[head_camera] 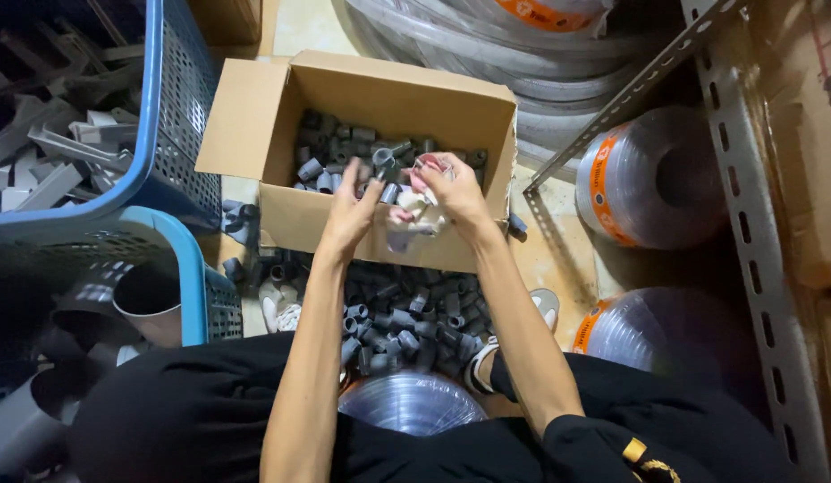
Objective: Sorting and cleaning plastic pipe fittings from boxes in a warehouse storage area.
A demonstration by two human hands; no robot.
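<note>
Over the box our left hand pinches a grey fitting — our right hand is closed on a rag.

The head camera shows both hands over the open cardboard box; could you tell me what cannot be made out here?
- Head view: the grey fitting at the left hand is motion-blurred; its exact shape is unclear.
- The right hand covers much of the white and pink cloth.
- The cardboard box front wall hides its lower contents.
- Forearms cross the floor pile of fittings.
- The blue crate is cut off at the left edge.
</note>
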